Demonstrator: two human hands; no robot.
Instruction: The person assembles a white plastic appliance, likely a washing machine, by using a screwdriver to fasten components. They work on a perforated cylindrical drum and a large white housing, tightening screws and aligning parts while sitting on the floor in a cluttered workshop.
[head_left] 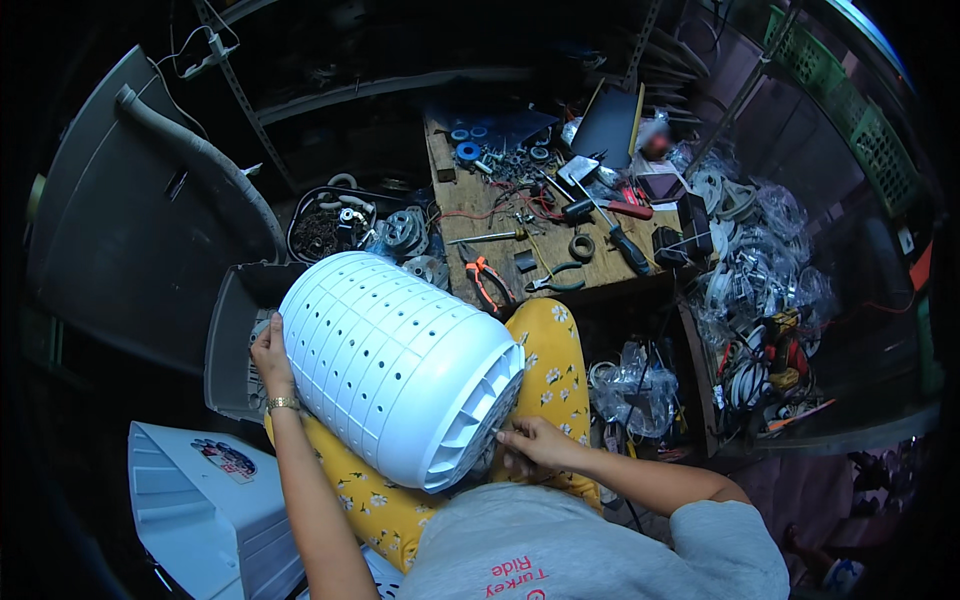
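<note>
Across my lap, on yellow flowered trousers, lies a white plastic washing machine spin drum (375,345), tilted on its side and dotted with small round holes. My left hand (270,357) grips its open end at the rim, thumb up along the edge. The ribbed base faces right, toward me. At the middle of that base, the fingers of my right hand (533,444) are closed around the short metal shaft (497,432); their undersides are partly hidden in shadow.
A wooden bench (480,215) ahead holds orange-handled pliers (487,283), green-handled pliers (556,282), a screwdriver (628,248), a hammer (610,208) and a tape roll (581,247). Bagged parts (760,250) crowd the right. A large grey panel with a hose (190,155) stands left, above a white plastic casing (205,510).
</note>
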